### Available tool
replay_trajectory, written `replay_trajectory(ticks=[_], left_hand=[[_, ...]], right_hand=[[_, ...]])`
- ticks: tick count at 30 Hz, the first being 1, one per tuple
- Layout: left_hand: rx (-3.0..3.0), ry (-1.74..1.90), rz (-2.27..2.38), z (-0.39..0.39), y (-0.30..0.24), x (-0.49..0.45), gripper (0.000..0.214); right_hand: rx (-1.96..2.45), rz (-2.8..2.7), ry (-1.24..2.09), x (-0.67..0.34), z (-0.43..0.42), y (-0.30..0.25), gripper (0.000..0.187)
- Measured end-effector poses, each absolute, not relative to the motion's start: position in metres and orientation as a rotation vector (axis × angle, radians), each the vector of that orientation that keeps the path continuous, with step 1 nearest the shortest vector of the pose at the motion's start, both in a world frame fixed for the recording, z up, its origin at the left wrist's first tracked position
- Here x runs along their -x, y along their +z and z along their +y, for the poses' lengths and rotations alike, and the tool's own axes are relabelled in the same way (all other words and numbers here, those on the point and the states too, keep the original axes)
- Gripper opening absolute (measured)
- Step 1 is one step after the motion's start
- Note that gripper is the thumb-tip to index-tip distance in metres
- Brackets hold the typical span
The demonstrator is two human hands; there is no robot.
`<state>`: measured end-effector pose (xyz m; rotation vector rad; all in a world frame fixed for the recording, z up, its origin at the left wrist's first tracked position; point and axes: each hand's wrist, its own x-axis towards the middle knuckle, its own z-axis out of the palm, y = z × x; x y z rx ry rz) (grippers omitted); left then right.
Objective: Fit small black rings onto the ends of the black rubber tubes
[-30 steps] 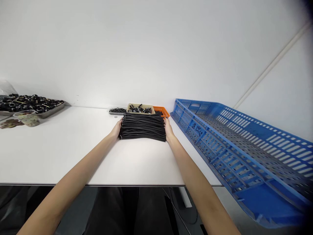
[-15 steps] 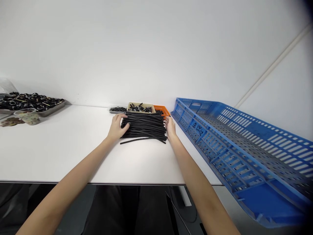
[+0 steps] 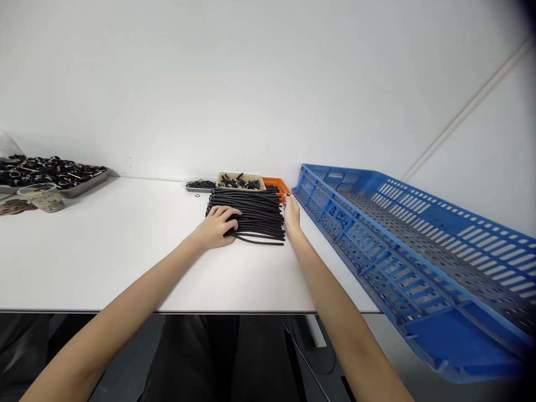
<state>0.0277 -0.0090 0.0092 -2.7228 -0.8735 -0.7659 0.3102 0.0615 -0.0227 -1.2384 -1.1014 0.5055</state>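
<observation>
A stack of thin black tubes (image 3: 255, 215) lies on the white table (image 3: 125, 245), in front of me. My left hand (image 3: 218, 226) rests on the left part of the stack, fingers curled over the near tubes. One tube sticks out loose at the near edge. My right hand (image 3: 291, 215) stands flat against the right ends of the tubes, fingers stretched out.
A long blue slotted crate (image 3: 402, 245) lies tilted at the right, past the table edge. Behind the tubes sit a beige tray (image 3: 240, 180) of black parts, an orange basket (image 3: 276, 184) and a small tray (image 3: 201, 184). A metal tray (image 3: 54, 174) of black rings stands far left.
My left hand has moved from the tubes' left ends onto the top of the stack. A tube has come loose at the near edge. My right hand stays at the right ends.
</observation>
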Motion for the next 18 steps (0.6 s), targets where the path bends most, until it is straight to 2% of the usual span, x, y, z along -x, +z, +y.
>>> replay_trajectory(ticks=[6, 18], left_hand=[[2.772, -0.676, -0.877, -0.014, 0.013, -0.034, 0.012], [2.754, -0.687, -0.862, -0.010, 0.006, -0.035, 0.015]], right_hand=[[1.349, -1.019, 0.535, -0.302, 0.051, -0.012, 0.042], [1.283, -1.087, 0.470, -0.301, 0.050, -0.010, 0.038]])
